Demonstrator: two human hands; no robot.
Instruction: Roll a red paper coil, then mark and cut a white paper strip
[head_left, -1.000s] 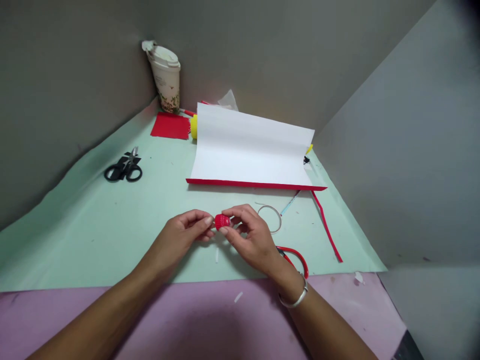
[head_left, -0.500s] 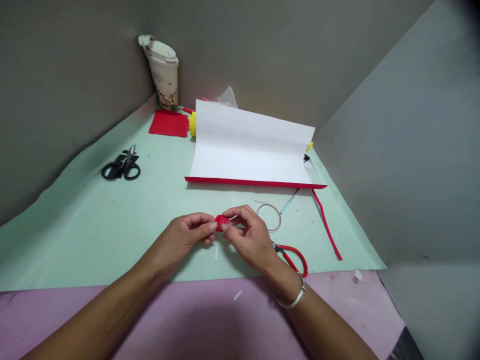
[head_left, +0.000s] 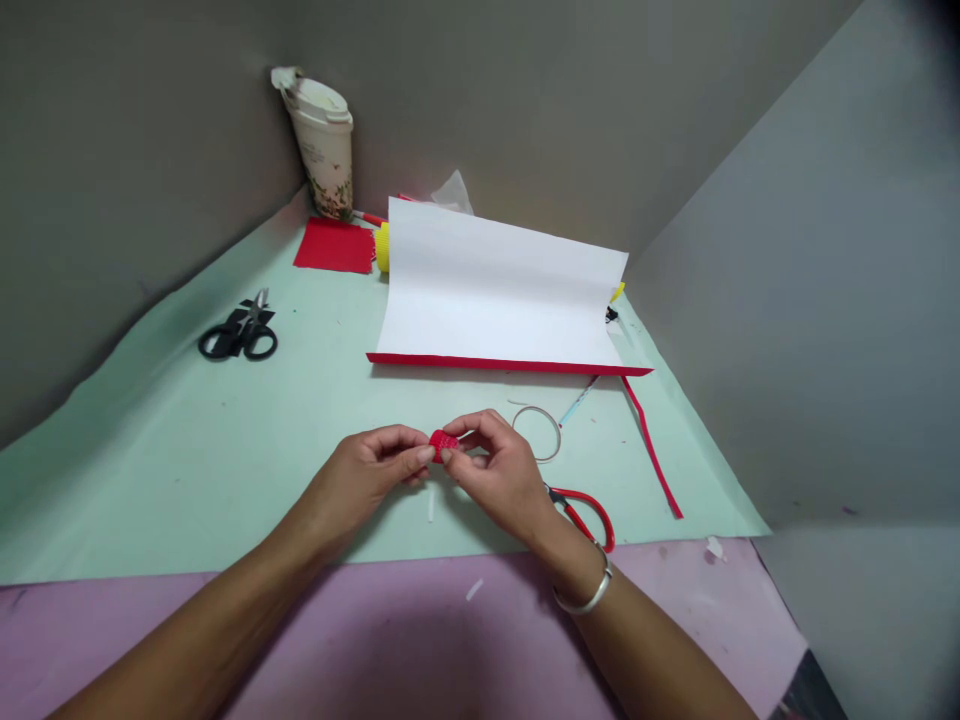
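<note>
Between both hands, just above the pale green sheet (head_left: 247, 470), is a small red rolled piece with a ridged surface (head_left: 442, 446). My left hand (head_left: 382, 465) pinches its left end between thumb and fingers. On the other end, the thumb and fingertips of my right hand (head_left: 499, 470) are closed. Part of the roll is hidden by the fingertips. Beside my right wrist lie red-handled scissors (head_left: 592, 505), their blades covered by the hand. A loop of thin wire (head_left: 559, 440) rests just beyond my right hand. Below the fingers is a thin white strip (head_left: 430, 503).
A large white sheet with a red edge (head_left: 499, 290) curves up at the back. Black-handled scissors (head_left: 259, 340) lie at left, near a red sheet (head_left: 334, 246) and a lidded cup (head_left: 324, 150). A red strip (head_left: 652, 450) lies at right. Grey walls (head_left: 847, 300) enclose the table.
The view has shifted very slightly. Both hands keep the same hold on the red roll, and nothing else has visibly moved.
</note>
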